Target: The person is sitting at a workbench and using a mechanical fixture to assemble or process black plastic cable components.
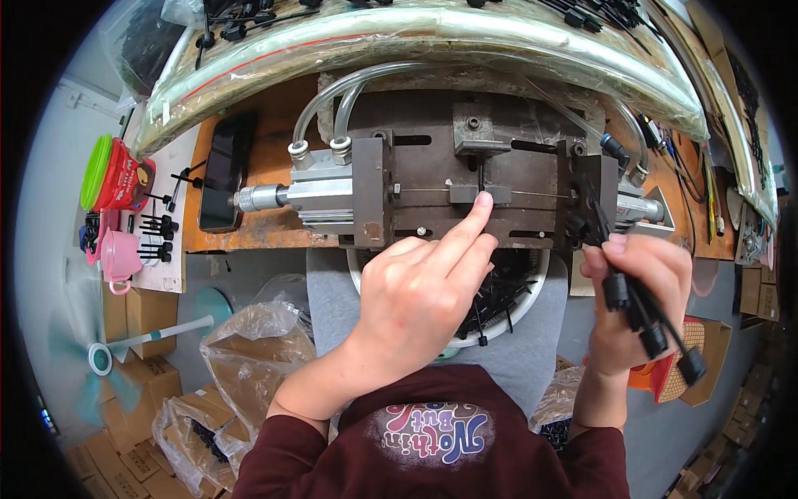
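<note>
My left hand [420, 287] reaches over the metal fixture [432, 223], its index finger stretched out and the tip against a small grey block [460, 195] at the centre. A slim black rod-shaped part [480, 172] stands just beyond that fingertip, below a metal bracket [482, 146]. Thin metal pins [536, 195] run in from both sides toward the block. Closed around several black plastic rods with knobbed ends [642, 312], my right hand [644, 279] is at the fixture's right end. Its fingers partly hide the rods.
Air cylinders [320, 195] with clear hoses [349, 79] flank the fixture. A phone [226, 170] lies to the left. Below, a white tub [532, 308] of black parts sits between my legs. A plastic-covered shelf [416, 37] crosses behind; a fan [100, 358] stands lower left.
</note>
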{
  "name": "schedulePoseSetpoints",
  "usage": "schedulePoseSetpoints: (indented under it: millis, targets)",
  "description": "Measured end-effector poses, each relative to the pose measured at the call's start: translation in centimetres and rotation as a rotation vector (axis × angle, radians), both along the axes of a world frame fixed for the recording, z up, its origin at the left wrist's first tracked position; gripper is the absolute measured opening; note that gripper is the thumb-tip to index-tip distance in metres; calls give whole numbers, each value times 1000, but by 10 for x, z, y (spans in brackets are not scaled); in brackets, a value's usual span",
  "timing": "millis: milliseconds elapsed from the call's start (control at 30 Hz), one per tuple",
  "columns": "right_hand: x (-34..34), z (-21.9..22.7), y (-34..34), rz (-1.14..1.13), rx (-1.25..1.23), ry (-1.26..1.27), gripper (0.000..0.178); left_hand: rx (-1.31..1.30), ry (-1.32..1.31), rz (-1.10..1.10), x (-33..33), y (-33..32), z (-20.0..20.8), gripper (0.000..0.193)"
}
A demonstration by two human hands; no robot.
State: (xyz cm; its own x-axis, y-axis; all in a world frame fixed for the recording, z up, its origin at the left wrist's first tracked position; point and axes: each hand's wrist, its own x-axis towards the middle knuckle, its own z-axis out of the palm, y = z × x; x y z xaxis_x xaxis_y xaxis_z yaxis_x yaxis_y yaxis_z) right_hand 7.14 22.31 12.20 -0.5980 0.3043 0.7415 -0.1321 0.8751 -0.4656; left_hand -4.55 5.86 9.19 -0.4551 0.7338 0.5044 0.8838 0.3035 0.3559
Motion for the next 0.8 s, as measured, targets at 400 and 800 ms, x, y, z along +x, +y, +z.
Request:
schedulePoseSetpoints:
  millis: [400,800]
  targets:
    - [-5,-26,-18,134,277,29,33,346,-434,-266,14,-7,23,40]
    - [-7,-28,-16,128,-214,-16,19,126,-277,-75,4,-15,8,31]
